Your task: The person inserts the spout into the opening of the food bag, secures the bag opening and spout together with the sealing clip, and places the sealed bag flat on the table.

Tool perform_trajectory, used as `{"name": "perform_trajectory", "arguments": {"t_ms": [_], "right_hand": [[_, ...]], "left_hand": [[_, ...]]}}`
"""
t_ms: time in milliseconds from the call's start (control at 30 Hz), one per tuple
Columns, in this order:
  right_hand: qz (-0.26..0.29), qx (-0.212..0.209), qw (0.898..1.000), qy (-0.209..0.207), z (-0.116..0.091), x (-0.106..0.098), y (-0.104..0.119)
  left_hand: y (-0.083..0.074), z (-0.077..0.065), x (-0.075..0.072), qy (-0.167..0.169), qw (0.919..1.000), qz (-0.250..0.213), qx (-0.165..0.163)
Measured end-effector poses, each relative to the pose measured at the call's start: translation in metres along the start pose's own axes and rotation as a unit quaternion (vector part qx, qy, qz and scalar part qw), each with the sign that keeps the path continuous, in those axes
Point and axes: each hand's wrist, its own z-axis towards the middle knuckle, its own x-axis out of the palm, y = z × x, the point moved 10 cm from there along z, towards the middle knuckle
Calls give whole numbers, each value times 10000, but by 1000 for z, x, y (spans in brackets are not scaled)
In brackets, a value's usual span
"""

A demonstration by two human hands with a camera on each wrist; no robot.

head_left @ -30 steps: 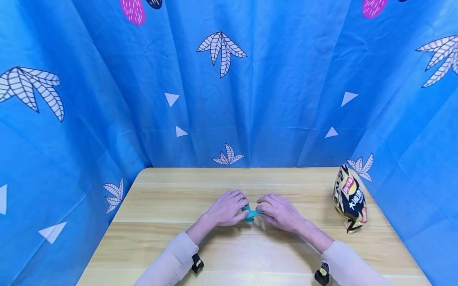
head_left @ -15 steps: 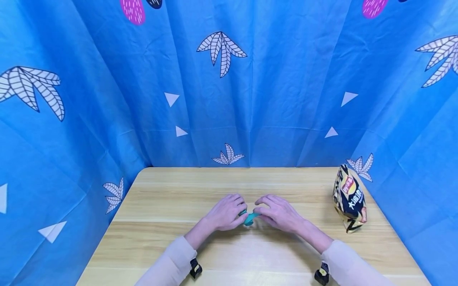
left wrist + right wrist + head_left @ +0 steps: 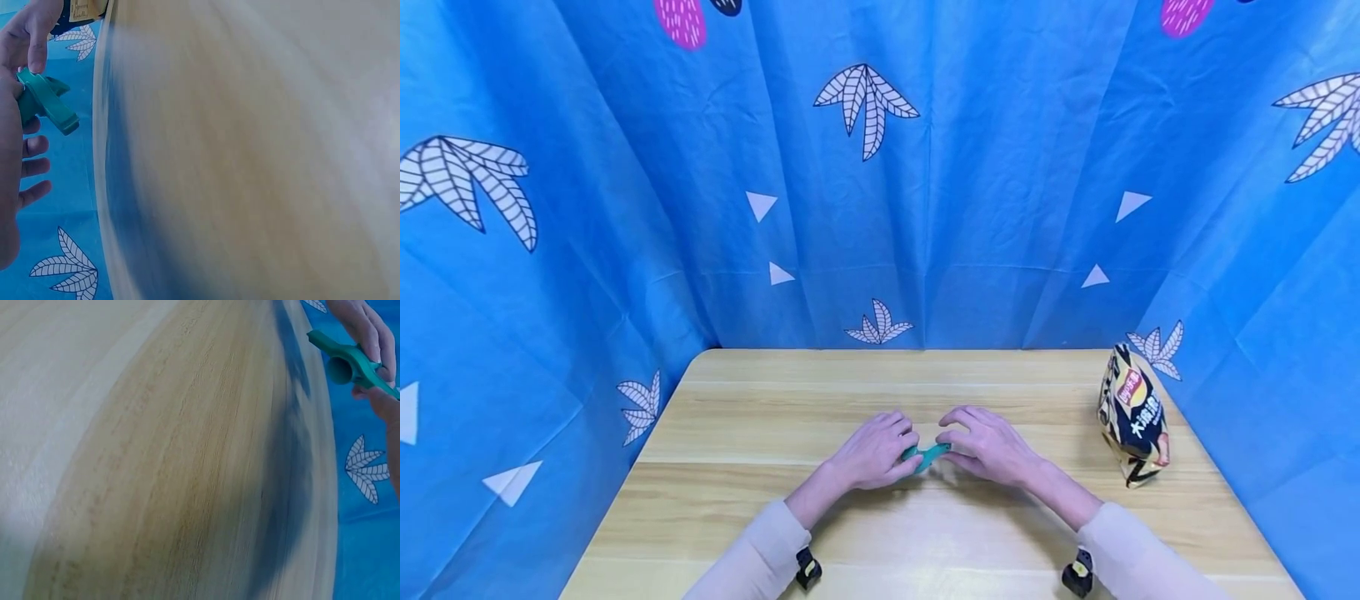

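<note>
Both hands are at a small green plastic piece (image 3: pixel 931 456) held near the middle of the table. Flat curved arms and a round hollow stub show on this green piece (image 3: pixel 340 370) in the right wrist view. My left hand (image 3: pixel 874 452) pinches its left part between thumb and fingers, partly hiding it. At the other end, my right hand (image 3: pixel 992 446) holds the tip between index finger and thumb. In the left wrist view one arm of the green piece (image 3: pixel 53 105) sticks out free, past the spread lower fingers of the left hand (image 3: pixel 9 162).
A black and gold chip bag (image 3: pixel 1135 417) stands at the right side of the wooden table (image 3: pixel 760 400). Blue patterned curtain (image 3: pixel 985 208) hangs behind and along both sides. Black wrist cameras sit at both cuffs.
The green piece has turned in the fingers: its round part faced up earlier, and now a long arm slants toward the right hand. Left hand has shifted slightly toward the body.
</note>
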Motion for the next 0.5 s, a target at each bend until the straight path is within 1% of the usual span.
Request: {"name": "perform_trajectory", "arguments": {"t_ms": [300,500], "right_hand": [[130,462,9987,148,-4,4,-7],[232,634,9974,234,-5,6,-9]], "left_hand": [[-1,-3,0,-71,10000,43,14],[-1,-1,1,-88,9998,160,52]]}}
